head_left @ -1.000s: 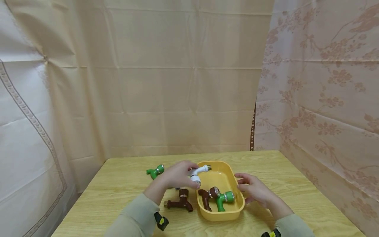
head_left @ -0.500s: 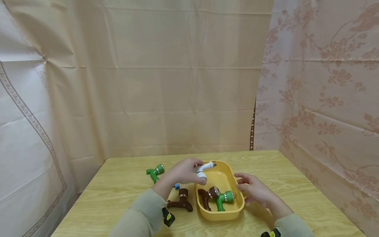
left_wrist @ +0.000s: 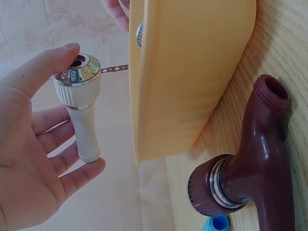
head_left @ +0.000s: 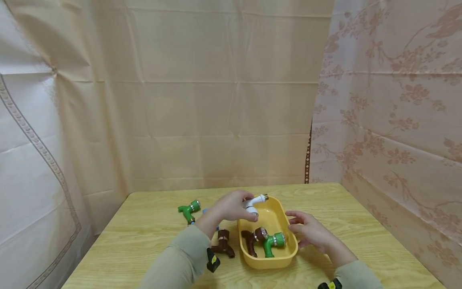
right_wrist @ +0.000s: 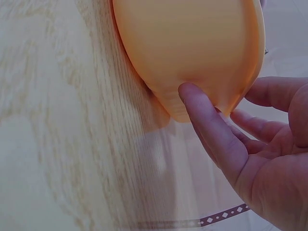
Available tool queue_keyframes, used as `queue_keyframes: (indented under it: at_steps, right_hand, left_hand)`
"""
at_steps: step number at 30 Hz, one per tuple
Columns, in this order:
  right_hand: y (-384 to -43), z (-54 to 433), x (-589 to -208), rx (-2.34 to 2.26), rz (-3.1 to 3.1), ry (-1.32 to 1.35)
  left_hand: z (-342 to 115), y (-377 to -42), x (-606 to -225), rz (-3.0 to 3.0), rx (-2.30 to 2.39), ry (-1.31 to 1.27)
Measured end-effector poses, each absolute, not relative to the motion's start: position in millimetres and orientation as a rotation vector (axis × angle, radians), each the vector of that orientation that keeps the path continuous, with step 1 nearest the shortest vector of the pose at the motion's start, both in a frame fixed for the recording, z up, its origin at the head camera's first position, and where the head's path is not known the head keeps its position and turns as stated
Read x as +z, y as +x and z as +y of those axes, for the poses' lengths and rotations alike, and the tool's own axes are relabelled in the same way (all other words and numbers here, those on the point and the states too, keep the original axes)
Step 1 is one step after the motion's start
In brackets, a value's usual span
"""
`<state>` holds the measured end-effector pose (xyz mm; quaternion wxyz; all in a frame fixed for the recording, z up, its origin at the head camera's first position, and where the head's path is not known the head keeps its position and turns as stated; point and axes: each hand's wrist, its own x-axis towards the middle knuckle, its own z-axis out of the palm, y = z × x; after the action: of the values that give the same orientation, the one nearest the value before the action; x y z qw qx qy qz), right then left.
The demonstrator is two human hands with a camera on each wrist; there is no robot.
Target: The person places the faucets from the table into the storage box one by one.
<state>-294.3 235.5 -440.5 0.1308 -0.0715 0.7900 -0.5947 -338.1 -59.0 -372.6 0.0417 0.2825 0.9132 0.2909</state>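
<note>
My left hand (head_left: 232, 206) grips a white tap (head_left: 258, 199) above the left rim of the yellow tray (head_left: 268, 263), toward its far end. The left wrist view shows the thumb on the chromed knob end of the white tap (left_wrist: 79, 96) and fingers along its body. Inside the tray, at the near end, lie a brown tap (head_left: 250, 241) and a green tap (head_left: 268, 245). My right hand (head_left: 312, 233) touches the tray's right side. In the right wrist view its extended thumb rests against the tray's outer wall (right_wrist: 187, 48), its other fingers near the rim.
Left of the tray, another brown tap (head_left: 224, 245) lies on the wooden table (head_left: 119, 241), partly behind my sleeve. Farther left lies a green tap (head_left: 188, 210). A blue piece (left_wrist: 217, 224) is mostly hidden behind the left arm in the head view. Curtains hang around the table.
My left hand has carried the white tap to the right and slightly away, farther over the tray. The right hand and the tray have stayed put.
</note>
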Motion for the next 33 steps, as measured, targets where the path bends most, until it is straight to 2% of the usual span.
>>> queue_keyframes:
  at_steps: [22,33]
  right_hand:
    - [-295,237,-443,-1.729,2.297,-0.249]
    - [-294,237,-442,-1.735,2.284,-0.265]
  left_hand:
    - [-39,-354,-392,2.806,0.933,0.765]
    - [-22,-347,-396,2.812,0.897,0.707]
